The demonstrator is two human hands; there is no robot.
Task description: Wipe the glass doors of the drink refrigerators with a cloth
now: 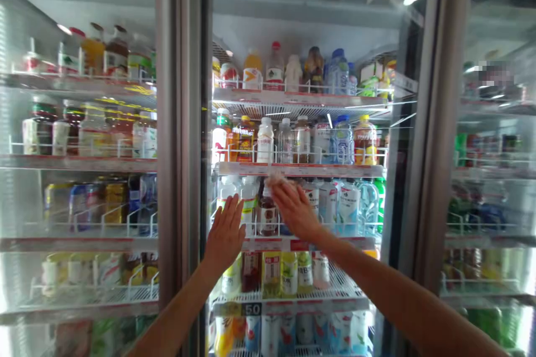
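Observation:
My left hand (226, 231) is raised in front of the glass door (318, 22) of a drinks fridge, its fingers stretched out and the palm turned to the glass. My right hand (295, 209) is higher and to the right, also flat, fingers extended and slightly blurred. A pale smear shows at its fingertips; I cannot tell whether it is a thin cloth or a reflection. Behind the glass between the hands stands a dark bottle (268, 215) with a light label. A white bottle (265, 139) is on the shelf above.
Metal frames (180, 139) flank the middle door on the left and right (438, 122). Wire shelves (299, 170) carry rows of bottles and cartons. Neighbouring fridge sections show cans (115, 201) at left and more drinks at right. Ceiling lights reflect in the glass.

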